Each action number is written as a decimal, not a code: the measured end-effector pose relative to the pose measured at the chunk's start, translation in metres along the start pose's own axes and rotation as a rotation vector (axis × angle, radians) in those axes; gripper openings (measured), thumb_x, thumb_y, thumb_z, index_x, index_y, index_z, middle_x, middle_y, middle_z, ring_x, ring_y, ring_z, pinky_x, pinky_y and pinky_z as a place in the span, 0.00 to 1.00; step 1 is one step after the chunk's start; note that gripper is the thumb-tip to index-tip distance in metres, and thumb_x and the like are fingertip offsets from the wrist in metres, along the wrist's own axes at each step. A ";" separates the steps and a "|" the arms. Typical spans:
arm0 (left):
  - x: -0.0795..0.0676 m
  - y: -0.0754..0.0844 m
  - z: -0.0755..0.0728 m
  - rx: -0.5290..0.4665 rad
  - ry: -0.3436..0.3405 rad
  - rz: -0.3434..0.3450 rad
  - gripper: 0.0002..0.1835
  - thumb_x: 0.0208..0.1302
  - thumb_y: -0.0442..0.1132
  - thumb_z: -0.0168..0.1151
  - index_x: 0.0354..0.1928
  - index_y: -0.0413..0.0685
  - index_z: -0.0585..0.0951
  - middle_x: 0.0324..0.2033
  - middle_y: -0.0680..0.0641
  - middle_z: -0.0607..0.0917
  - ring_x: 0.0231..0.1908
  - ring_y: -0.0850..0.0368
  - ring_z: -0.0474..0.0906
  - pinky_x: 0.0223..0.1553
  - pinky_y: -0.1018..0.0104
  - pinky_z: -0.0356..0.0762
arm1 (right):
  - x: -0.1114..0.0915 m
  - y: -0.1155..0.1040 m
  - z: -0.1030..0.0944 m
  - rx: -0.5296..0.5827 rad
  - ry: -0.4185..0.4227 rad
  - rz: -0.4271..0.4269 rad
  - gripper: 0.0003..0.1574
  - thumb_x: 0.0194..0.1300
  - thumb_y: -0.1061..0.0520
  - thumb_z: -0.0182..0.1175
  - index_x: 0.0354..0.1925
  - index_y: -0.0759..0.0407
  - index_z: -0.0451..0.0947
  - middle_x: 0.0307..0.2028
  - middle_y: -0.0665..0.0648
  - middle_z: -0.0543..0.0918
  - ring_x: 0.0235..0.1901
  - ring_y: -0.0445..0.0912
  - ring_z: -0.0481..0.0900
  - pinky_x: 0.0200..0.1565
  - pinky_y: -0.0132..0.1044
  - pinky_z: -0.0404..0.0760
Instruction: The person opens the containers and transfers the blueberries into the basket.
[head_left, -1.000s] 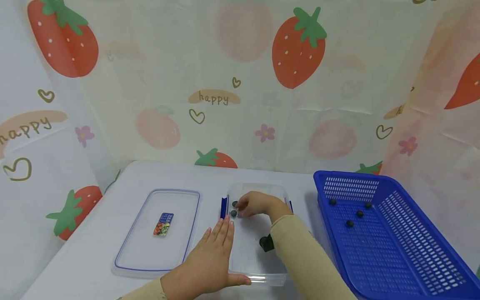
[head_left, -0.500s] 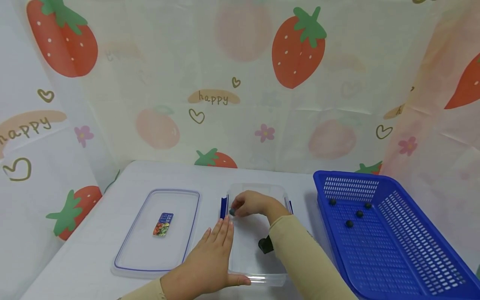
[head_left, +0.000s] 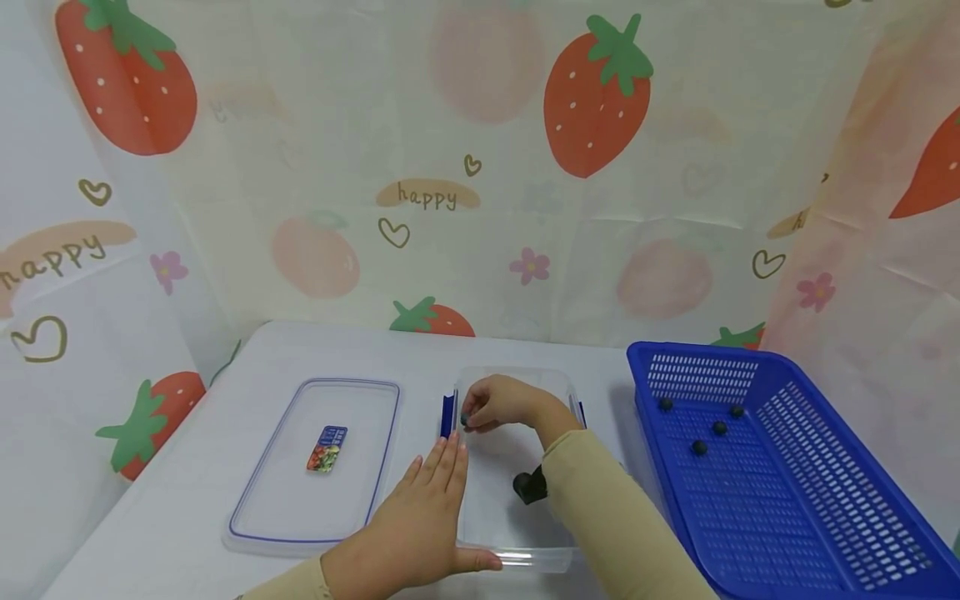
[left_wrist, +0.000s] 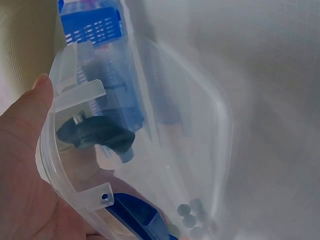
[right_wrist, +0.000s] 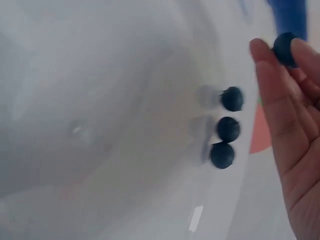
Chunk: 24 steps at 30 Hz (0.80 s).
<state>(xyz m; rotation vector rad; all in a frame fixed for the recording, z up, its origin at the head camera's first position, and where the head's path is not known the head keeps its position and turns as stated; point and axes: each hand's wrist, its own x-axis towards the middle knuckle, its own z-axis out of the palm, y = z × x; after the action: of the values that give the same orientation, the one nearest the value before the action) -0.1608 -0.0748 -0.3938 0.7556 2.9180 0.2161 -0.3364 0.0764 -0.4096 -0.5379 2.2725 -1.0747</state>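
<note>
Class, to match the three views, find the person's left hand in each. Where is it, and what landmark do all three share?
Head: left hand at the bottom, just left of centre.
Left wrist: along the left edge, lower half mainly.
Right wrist: not in it; only the right hand shows.
Shared landmark: the clear container.

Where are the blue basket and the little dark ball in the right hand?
Blue basket (head_left: 750, 517): head view, on its bare floor.
Little dark ball (right_wrist: 284, 49): right wrist view, on its round side.
</note>
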 end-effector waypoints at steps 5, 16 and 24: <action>-0.001 0.002 -0.001 0.012 0.007 -0.001 0.67 0.39 0.84 0.37 0.69 0.35 0.49 0.69 0.36 0.45 0.69 0.43 0.41 0.63 0.44 0.51 | -0.008 -0.006 -0.010 0.030 0.026 -0.046 0.06 0.56 0.64 0.62 0.36 0.61 0.78 0.31 0.55 0.81 0.32 0.46 0.81 0.39 0.37 0.80; -0.001 0.003 -0.001 0.012 -0.002 -0.018 0.66 0.39 0.83 0.39 0.70 0.36 0.48 0.70 0.37 0.44 0.69 0.44 0.40 0.63 0.45 0.49 | -0.035 -0.021 -0.042 0.133 0.046 -0.139 0.07 0.59 0.67 0.58 0.38 0.65 0.76 0.34 0.59 0.82 0.37 0.50 0.82 0.42 0.39 0.80; 0.001 0.004 -0.002 -0.001 -0.026 -0.034 0.65 0.40 0.82 0.44 0.70 0.37 0.47 0.70 0.38 0.45 0.69 0.44 0.39 0.63 0.45 0.49 | -0.066 -0.034 -0.075 0.080 0.075 -0.212 0.06 0.59 0.65 0.59 0.37 0.65 0.76 0.35 0.60 0.82 0.38 0.51 0.82 0.44 0.40 0.79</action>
<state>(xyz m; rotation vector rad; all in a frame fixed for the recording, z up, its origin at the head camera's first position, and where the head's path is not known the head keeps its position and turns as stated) -0.1599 -0.0706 -0.3914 0.7020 2.9031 0.2031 -0.3304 0.1363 -0.3226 -0.7297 2.2639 -1.3026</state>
